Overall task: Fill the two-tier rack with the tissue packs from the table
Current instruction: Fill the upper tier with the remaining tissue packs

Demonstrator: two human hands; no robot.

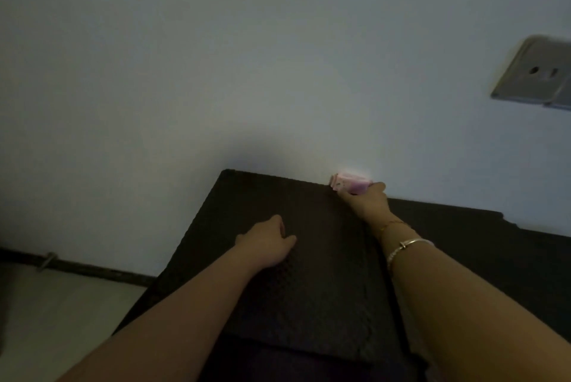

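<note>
The picture is dim and blurred, so many details are hard to make out. The right hand (pixel 366 201) pinches a pink tissue pack (pixel 350 183) at the far edge of a dark surface, close to the white wall (pixel 278 57). Its fingers hide the lower part of the pack, and the print on the pack is too blurred to read. The left hand (pixel 267 242) rests on the dark perforated top of the rack (pixel 309 289) with fingers bent downward and holding nothing. Only this top is seen; the tiers below are hidden. The dark desk (pixel 479 245) continues to the right, partly covered by the right forearm, which wears two bracelets (pixel 404 245). A grey wall plate (pixel 534 72) is cut off at the right border.
</note>
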